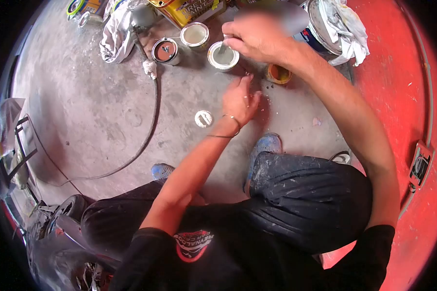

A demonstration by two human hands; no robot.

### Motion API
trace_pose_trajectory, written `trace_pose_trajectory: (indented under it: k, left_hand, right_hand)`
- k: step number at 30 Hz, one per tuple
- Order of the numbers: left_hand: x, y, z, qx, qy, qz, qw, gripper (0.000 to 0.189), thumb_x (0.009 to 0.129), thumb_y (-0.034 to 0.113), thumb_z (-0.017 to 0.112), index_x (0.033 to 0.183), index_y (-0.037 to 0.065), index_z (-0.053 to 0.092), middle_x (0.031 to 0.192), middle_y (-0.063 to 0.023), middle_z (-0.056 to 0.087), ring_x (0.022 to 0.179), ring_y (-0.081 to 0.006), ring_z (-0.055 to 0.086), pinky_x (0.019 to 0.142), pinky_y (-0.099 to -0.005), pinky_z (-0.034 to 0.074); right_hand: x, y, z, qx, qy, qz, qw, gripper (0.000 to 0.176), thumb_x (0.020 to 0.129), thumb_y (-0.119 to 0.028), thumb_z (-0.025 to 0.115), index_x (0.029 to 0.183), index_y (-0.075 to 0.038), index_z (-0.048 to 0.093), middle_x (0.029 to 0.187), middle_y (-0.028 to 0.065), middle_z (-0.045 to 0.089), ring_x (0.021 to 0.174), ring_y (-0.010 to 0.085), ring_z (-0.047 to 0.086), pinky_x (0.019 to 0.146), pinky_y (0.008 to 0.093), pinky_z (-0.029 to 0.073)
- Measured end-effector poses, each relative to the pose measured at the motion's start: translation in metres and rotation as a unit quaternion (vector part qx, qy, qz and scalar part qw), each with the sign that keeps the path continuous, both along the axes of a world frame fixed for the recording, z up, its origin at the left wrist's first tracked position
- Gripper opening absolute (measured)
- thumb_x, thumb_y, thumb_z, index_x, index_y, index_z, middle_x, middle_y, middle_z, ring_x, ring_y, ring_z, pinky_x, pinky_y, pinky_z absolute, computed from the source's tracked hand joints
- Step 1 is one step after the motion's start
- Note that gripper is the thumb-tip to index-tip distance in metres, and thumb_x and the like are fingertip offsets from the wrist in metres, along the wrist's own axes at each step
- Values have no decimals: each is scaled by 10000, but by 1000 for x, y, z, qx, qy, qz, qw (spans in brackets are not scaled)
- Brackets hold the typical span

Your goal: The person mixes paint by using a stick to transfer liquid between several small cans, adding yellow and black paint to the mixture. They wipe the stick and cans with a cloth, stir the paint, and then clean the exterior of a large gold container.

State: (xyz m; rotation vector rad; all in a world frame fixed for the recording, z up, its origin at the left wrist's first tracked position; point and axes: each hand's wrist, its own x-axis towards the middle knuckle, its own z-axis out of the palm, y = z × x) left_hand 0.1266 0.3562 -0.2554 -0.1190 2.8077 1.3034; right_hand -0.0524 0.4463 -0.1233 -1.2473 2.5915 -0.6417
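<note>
The right hand (255,38) is closed round a thin grey stirring stick (222,48) standing in a small round open tin of pale grey paint (224,58) on the grey concrete floor (92,111). The left hand (241,100), empty with its fingers loosely spread, rests on the floor near that tin. A small orange-filled tin (278,74) sits beside them.

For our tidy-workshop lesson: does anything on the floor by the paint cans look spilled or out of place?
Yes. A loose lid lies alone on the floor, and pale specks are scattered by the left hand, like drips. The can that the right hand stirs with a stick stands upright.
</note>
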Motion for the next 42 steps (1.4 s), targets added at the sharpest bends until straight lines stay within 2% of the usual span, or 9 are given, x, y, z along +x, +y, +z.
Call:
trace_pose_trajectory:
  k: [3,10,15,19,24,29,34,37,42]
  left_hand:
    - [-23,48,-7,57,68,77,993,623,807,303,901,1335,59,675,1230,-221,732,1162,-451,678,1012,-544,550]
    - [-49,62,-10,67,12,7,998,733,761,320,914,1371,43,616,1268,-243,712,1202,-470,646,1006,-555,524]
    - [0,6,16,96,58,-127,986,785,687,223,912,1381,82,573,1255,-200,682,1202,-442,624,1027,-539,492]
    - [15,-73,86,83,-15,-233,969,866,707,215,940,1462,49,550,1335,-220,675,1284,-437,631,1079,-505,528]
    - [-2,-155,155,-32,60,-283,957,872,719,198,944,1478,53,542,1391,-187,661,1333,-421,620,1125,-485,518]
    - [-39,-196,157,-106,148,-252,950,842,736,179,926,1478,73,544,1392,-170,661,1317,-411,619,1128,-484,521]
    - [-69,-208,142,-149,173,-212,950,807,753,208,909,1469,85,558,1368,-160,667,1293,-403,624,1096,-494,522]
    - [-78,-206,142,-148,194,-207,947,796,744,210,907,1461,112,574,1360,-160,671,1290,-409,620,1095,-499,514]
    - [-93,-200,140,-163,195,-198,947,813,740,231,909,1474,133,575,1359,-154,676,1300,-405,618,1090,-503,509]
  right_hand:
    - [-7,1,4,18,0,20,1000,214,946,-274,718,989,-66,747,891,206,740,907,449,721,810,573,562]
    - [5,7,-12,-48,71,23,996,253,959,-296,717,937,-45,692,793,193,696,821,443,693,752,548,539]
    - [17,9,4,1,-58,4,998,246,966,-293,729,945,-50,695,828,193,707,841,440,705,759,562,545]
    - [17,7,-5,14,105,39,994,185,913,-249,737,940,-66,748,844,195,746,870,419,749,782,558,589]
    - [17,6,-15,1,165,59,985,198,958,-263,722,941,-66,704,855,177,738,852,409,738,743,545,576]
    - [30,7,-4,36,36,5,999,228,996,-279,721,971,-64,649,874,171,711,839,433,701,700,531,544]
    - [32,11,-6,-5,133,-7,991,261,1000,-299,734,981,-49,657,826,184,714,819,444,703,707,536,548]
    - [33,6,-3,56,38,4,998,287,1020,-355,677,1017,-68,677,890,209,729,880,465,713,772,581,559]
    - [40,2,2,59,64,-26,996,289,996,-326,709,959,-40,699,864,225,733,871,473,719,781,582,563]
